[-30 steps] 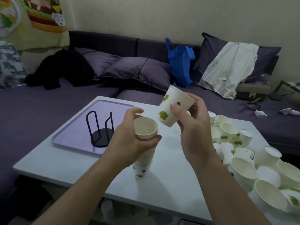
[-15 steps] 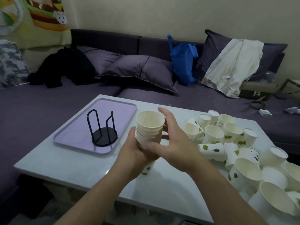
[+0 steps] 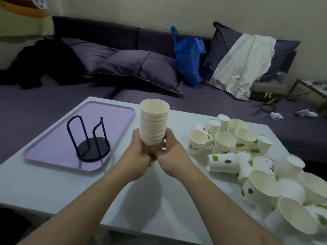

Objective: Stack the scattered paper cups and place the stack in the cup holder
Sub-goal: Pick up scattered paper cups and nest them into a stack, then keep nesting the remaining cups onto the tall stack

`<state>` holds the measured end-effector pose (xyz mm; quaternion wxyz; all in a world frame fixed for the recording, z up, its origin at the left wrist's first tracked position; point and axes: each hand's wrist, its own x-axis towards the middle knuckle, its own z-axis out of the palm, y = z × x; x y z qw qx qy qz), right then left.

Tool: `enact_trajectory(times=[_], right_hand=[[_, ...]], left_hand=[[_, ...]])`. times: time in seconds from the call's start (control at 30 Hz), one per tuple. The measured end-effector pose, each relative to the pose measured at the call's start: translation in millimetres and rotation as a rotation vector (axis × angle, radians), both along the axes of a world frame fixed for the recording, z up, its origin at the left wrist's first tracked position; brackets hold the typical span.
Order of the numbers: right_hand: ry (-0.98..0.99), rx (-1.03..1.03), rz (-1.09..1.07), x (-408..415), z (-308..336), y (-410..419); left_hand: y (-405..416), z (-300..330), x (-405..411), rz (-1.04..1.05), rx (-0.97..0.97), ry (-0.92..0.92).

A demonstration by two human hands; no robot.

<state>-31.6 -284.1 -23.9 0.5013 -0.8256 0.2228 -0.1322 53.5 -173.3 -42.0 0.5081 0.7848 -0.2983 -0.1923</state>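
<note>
Both hands meet at the middle of the white table [image 3: 44, 183], wrapped around the lower part of a stack of paper cups [image 3: 153, 121]. The left hand [image 3: 137, 154] closes on the stack from its left side and the right hand [image 3: 170, 152] closes on it from the right, fingers curled in front and touching each other below the stack. The stack stands upright, mouth up, held above the table top, with many nested rims showing above the hands.

To the left of the stack, a lilac tray [image 3: 113, 110] lies flat on the table. On the tray stands the black wire cup holder [image 3: 89, 138], a round base with 2 bent uprights, with nothing in it. It is near the stack but apart from it.

To the right of the stack, a heap of loose cups [image 3: 247, 156] spreads across the table toward its right edge, some upright, some on their sides, several printed with green leaves.

Beyond the table runs a purple sofa [image 3: 53, 96] with cushions, a blue bag [image 3: 188, 59] and a white garment [image 3: 246, 61] on it.
</note>
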Motion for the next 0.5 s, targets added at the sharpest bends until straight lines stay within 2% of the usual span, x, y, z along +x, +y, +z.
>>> enact_trajectory(times=[0.13,0.23,0.3,0.37,0.43,0.5], right_hand=[[-0.007,0.070,0.017,7.6,-3.5,-7.7],[0.017,0.027,0.080,2.0,-4.1,-16.6],[0.057,-0.079,0.067,-6.4,-0.1,-24.6],[0.125,-0.251,-0.038,-16.3,2.3,-33.8],[0.283,-0.463,-0.147,-24.9,1.5,-42.4],[0.458,-0.548,-0.197,-30.2,-3.2,-48.3]], left_hand=[[-5.8,-6.3,11.0,0.030,-0.013,-0.004],[2.9,-9.8,14.1,0.012,0.025,0.028],[9.7,-10.2,14.4,-0.003,0.058,0.058],[15.8,-9.3,11.0,0.009,0.073,0.092],[21.1,-5.7,3.8,0.050,0.075,0.123],[24.7,-2.3,-3.7,0.111,0.076,0.126]])
